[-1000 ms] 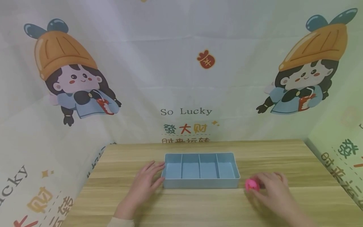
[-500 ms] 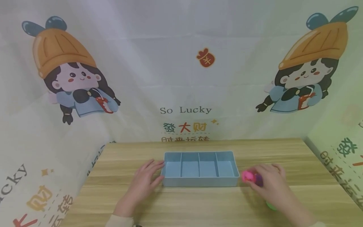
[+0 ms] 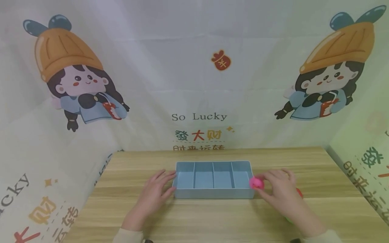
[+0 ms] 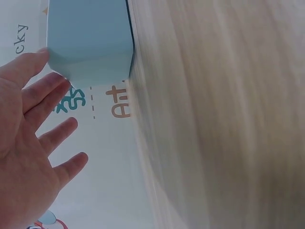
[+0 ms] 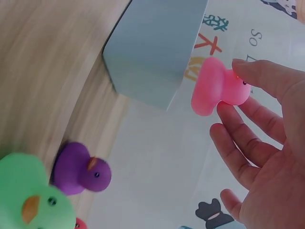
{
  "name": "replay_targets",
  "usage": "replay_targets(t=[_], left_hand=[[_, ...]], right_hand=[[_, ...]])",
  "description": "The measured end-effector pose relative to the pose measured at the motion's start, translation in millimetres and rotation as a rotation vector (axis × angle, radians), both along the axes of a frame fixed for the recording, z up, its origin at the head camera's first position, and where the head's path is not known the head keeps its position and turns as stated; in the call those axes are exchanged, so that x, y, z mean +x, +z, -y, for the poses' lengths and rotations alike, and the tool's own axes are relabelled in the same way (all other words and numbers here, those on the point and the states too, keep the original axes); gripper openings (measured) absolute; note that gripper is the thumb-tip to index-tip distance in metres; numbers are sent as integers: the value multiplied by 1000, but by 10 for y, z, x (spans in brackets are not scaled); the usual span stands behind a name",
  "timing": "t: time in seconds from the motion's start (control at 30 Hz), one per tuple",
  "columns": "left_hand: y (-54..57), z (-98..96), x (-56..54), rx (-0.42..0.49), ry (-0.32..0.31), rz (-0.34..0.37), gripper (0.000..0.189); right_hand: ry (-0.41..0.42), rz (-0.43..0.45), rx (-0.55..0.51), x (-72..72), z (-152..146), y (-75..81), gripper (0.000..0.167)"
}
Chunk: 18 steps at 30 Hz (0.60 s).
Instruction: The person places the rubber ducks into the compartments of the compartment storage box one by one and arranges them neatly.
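A pink rubber duck (image 3: 256, 183) is pinched between the thumb and fingers of my right hand (image 3: 281, 190). In the head view it is at the right end of a light blue box (image 3: 214, 193) with several side-by-side compartments. The right wrist view shows the duck (image 5: 209, 88) raised off the table, near the box's corner. My left hand (image 3: 155, 192) touches the box's left end, its fingers spread and fairly straight. In the left wrist view, the thumb and fingertips of that hand (image 4: 33, 129) meet the box's rim (image 4: 59, 64).
Below my right hand, a purple duck (image 5: 78, 169) and a larger-looking green duck (image 5: 28, 191) stand on the wooden table (image 3: 209, 222). A bit of red (image 3: 299, 193) shows behind the right wrist. A printed cloth (image 3: 146, 67) hangs behind the table.
My right hand has carried the pink duck left and farther back to the box's right end. Green and red bits have come into view behind it. The left hand stays at the box.
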<state>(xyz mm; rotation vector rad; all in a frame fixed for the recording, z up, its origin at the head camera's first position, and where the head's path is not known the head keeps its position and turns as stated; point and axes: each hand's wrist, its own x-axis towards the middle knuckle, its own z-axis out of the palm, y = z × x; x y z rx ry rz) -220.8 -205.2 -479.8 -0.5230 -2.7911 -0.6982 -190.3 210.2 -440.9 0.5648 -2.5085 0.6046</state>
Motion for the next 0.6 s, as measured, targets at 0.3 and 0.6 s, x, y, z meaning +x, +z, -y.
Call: replay_targets(t=[0.3, 0.6], left_hand=[[22, 24, 0, 14, -2, 8, 48], [5, 27, -14, 5, -14, 15, 48]], right_hand=[[34, 42, 11, -111, 189, 44, 34], [65, 100, 18, -193, 375, 16, 33]])
